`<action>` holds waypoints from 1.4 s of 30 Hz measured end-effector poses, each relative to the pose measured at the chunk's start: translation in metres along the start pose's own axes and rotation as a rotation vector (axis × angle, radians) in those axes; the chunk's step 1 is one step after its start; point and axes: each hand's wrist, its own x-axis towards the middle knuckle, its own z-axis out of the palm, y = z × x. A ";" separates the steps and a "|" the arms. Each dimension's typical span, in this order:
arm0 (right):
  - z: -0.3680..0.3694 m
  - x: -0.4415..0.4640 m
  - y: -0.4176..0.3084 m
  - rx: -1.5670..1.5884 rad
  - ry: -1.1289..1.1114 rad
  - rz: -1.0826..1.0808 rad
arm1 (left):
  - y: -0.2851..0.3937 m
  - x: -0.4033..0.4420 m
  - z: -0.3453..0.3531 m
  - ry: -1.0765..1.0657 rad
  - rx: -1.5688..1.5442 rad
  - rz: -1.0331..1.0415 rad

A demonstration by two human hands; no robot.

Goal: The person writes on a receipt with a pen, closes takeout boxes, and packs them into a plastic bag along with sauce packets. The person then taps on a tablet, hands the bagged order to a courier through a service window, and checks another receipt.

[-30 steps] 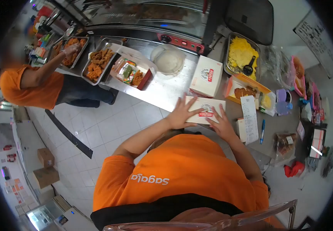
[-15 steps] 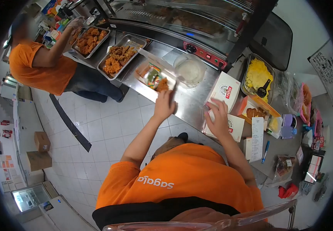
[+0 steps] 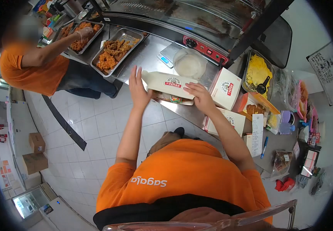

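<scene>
A white cardboard food box [image 3: 162, 82] with a red-and-black chicken logo sits at the steel counter's front edge. Its lid is folded most of the way down, and a colourful packet [image 3: 175, 99] shows through the gap at the front. My left hand [image 3: 139, 91] stands at the box's left end, fingers stretched upward and the palm side against it. At the right end, my right hand [image 3: 202, 97] grips the lid's corner, fingers on top and thumb lower down. Whatever else lies inside is hidden by the lid.
Fried chicken fills a metal tray [image 3: 114, 53]; a co-worker [image 3: 35, 69] reaches into another. Behind the box are a digital scale [image 3: 165, 60] and a clear round tub [image 3: 190, 63]. Closed boxes [image 3: 226, 89], an open orange box [image 3: 254, 108] and a receipt [image 3: 257, 133] lie rightward.
The box's lid has come down over its contents. My left hand went from inside the box to its left end; my right hand left the closed boxes for the lid.
</scene>
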 end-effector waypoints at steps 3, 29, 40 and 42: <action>0.018 -0.014 -0.008 -0.231 0.057 0.095 | -0.042 0.003 0.001 -0.448 0.078 0.008; 0.008 -0.015 -0.002 -0.196 -0.345 0.366 | -0.045 -0.043 0.023 -0.774 -0.357 -0.061; -0.006 0.006 0.009 -0.271 -0.479 -0.013 | -0.028 -0.001 -0.004 -0.926 -0.563 -0.077; -0.001 0.006 0.008 -0.359 -0.477 -0.040 | -0.029 -0.001 -0.004 -0.933 -0.554 -0.049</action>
